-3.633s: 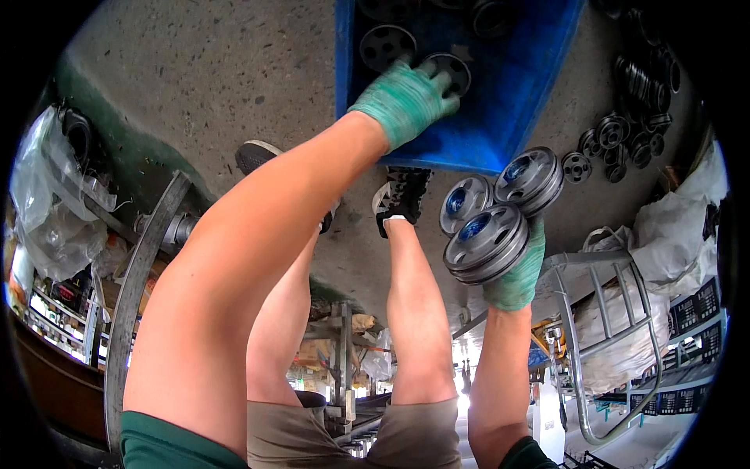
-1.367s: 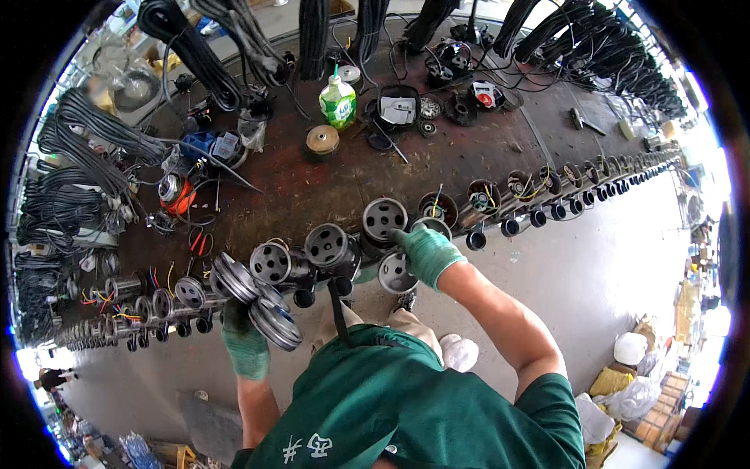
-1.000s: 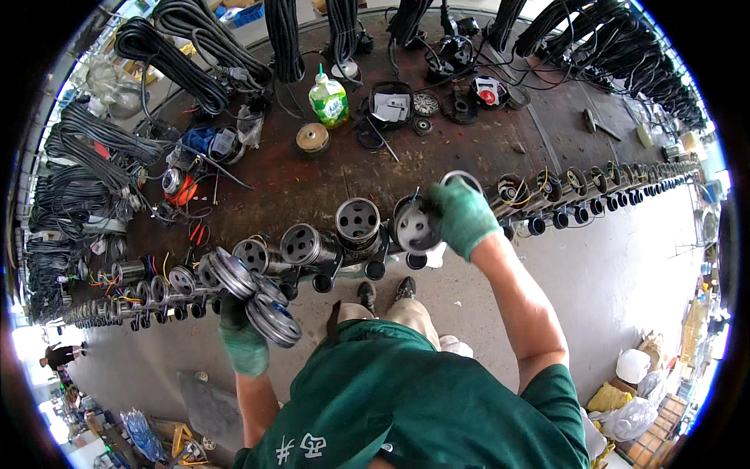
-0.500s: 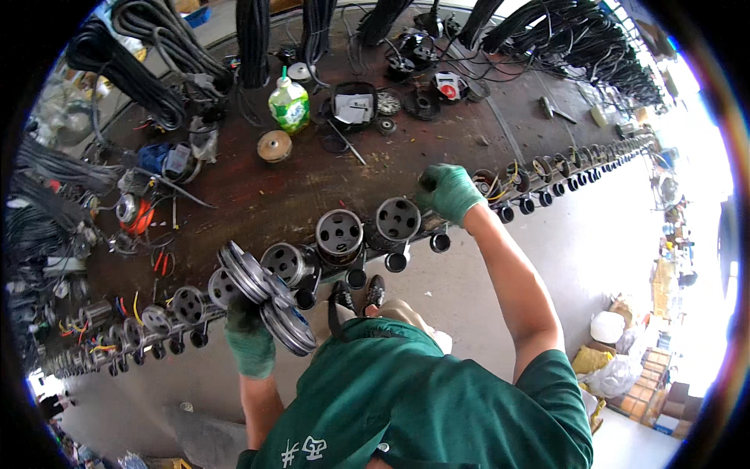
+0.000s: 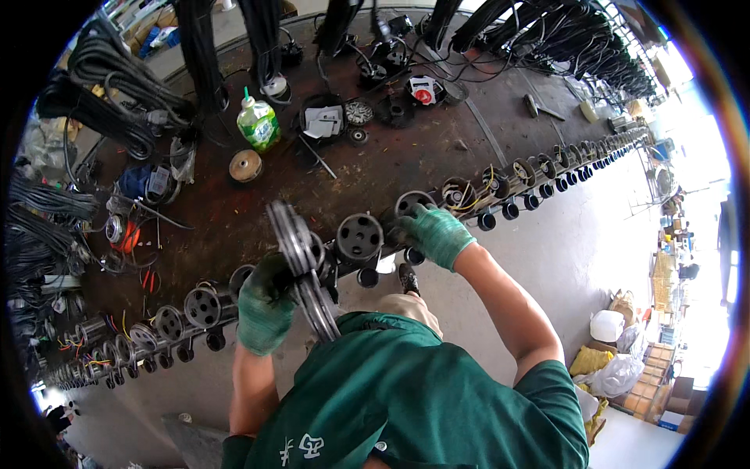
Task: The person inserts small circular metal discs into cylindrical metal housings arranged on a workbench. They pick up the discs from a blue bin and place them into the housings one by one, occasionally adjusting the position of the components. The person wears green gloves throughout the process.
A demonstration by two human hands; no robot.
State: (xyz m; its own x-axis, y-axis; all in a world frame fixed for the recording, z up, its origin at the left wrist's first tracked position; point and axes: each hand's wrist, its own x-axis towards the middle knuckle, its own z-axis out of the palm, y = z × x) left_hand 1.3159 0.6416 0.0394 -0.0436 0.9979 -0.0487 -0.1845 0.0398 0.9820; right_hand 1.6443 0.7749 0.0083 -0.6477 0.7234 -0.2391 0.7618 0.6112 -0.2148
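Observation:
My left hand (image 5: 266, 313), in a green glove with blackened fingers, is closed around a stack of round, grooved metal covers (image 5: 312, 301). The stack is tilted and blurred by motion. My right hand (image 5: 439, 234), gloved the same way, is closed on the front side of a cylindrical metal housing (image 5: 414, 202) at the bench edge. Its fingertips are partly hidden against the housing. Just left of it stands another housing topped by a grey cover with holes (image 5: 359, 237). To the right, an uncovered housing (image 5: 458, 193) shows yellow wire inside.
A long row of similar housings lines the curved edge of the dark workbench (image 5: 351, 176). Farther back are a green spray bottle (image 5: 258, 123), a round tan-topped part (image 5: 245, 166), a hammer (image 5: 543, 107) and hanging black cable bundles (image 5: 205, 59). Bags (image 5: 617, 375) lie on the floor at right.
The bench scene has slid left in view as I shift rightward. My right hand has come down from the top of a housing to its front. My left hand has carried the covers along.

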